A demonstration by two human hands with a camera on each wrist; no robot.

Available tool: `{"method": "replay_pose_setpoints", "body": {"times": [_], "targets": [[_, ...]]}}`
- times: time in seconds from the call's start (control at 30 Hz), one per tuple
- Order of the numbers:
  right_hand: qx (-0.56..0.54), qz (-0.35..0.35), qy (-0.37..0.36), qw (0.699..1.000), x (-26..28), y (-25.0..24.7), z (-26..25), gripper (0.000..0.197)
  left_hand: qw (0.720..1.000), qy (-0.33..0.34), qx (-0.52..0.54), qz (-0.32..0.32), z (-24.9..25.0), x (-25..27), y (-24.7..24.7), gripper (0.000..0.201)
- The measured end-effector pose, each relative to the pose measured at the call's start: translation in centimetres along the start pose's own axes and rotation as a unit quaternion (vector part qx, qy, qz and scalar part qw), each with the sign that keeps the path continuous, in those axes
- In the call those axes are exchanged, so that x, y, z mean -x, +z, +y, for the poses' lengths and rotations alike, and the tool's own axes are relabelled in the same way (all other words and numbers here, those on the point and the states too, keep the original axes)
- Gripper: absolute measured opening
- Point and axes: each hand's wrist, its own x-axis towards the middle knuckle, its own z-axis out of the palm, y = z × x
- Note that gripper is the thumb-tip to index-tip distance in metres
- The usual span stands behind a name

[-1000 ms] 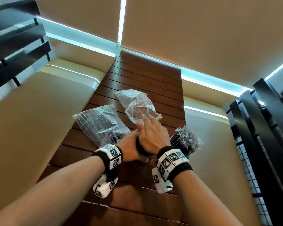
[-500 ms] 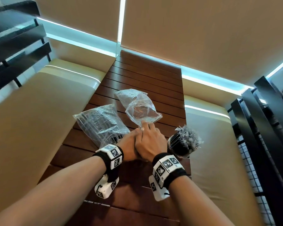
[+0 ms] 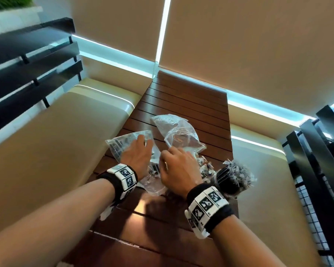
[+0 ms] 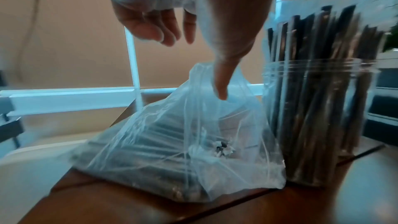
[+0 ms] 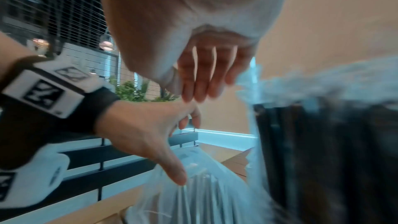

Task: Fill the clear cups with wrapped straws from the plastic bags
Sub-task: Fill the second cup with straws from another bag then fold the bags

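Observation:
My left hand (image 3: 138, 151) lies open over the left plastic bag (image 3: 120, 145) of dark wrapped straws. In the left wrist view its thumb touches the bag's (image 4: 183, 142) raised top and the fingers (image 4: 155, 26) hang relaxed. My right hand (image 3: 176, 166) hovers beside it with straight fingers (image 5: 204, 77) that hold nothing. A clear cup (image 3: 231, 180) packed with wrapped straws stands at the right. Another cup of straws (image 4: 312, 108) stands just right of the bag, mostly hidden by the right hand in the head view. A second, nearly empty bag (image 3: 179, 132) lies farther back.
Everything sits on a narrow slatted wooden table (image 3: 191, 97) between two beige cushioned seats (image 3: 56, 141). Black railings (image 3: 320, 151) flank both sides. The filled cup stands close to the table's right edge.
Both hands were clasped together round a cup in the middle. They have parted: the left hand moved onto the left bag, the right hand let go and lifted.

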Motion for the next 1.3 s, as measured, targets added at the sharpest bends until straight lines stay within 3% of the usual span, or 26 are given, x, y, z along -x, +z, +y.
{"method": "replay_pose_setpoints", "body": {"times": [0.07,0.17,0.33,0.4,0.5,0.63,0.87,1.0,1.13,1.3], "targets": [[-0.031,-0.113,-0.013,0.993,-0.7,1.2,-1.5,0.012,0.998,-0.03,0.041,-0.029,-1.1,-0.3,-0.1,0.045],[-0.06,-0.256,0.035,0.964,-2.1,3.7,-2.6,0.017,0.994,-0.026,0.106,-0.033,-2.1,-0.4,-0.8,0.015],[-0.137,-0.211,0.144,0.957,-4.6,7.4,-3.3,0.035,0.988,0.016,0.153,-0.021,-2.6,-0.2,-2.4,0.021],[-0.127,-0.277,0.197,0.932,-5.1,9.2,-3.1,0.031,0.986,0.039,0.159,-0.012,-3.0,0.0,-3.2,0.023],[-0.117,-0.326,0.215,0.913,-5.6,10.0,-3.5,0.02,0.985,0.067,0.157,-0.006,-4.0,0.4,-4.0,0.025],[-0.161,-0.305,0.253,0.904,-6.3,10.7,-3.9,0.016,0.986,0.085,0.14,-0.021,-5.2,0.7,-3.7,0.026],[-0.098,-0.329,0.242,0.908,-6.5,10.7,-4.0,0.011,0.986,0.094,0.134,-0.021,-6.2,0.5,-3.0,0.02],[-0.078,-0.33,0.205,0.918,-6.5,10.3,-3.2,0.035,0.986,0.073,0.149,-0.022,-6.3,0.1,-2.6,0.019],[-0.102,-0.357,0.173,0.912,-6.9,8.8,-3.2,0.038,0.984,0.047,0.166,-0.036,-5.7,-0.5,-2.2,0.017],[-0.05,-0.265,0.172,0.948,-6.7,7.0,-2.9,0.032,0.975,0.012,0.205,-0.087,-5.4,-2.1,-1.1,0.023]]}}
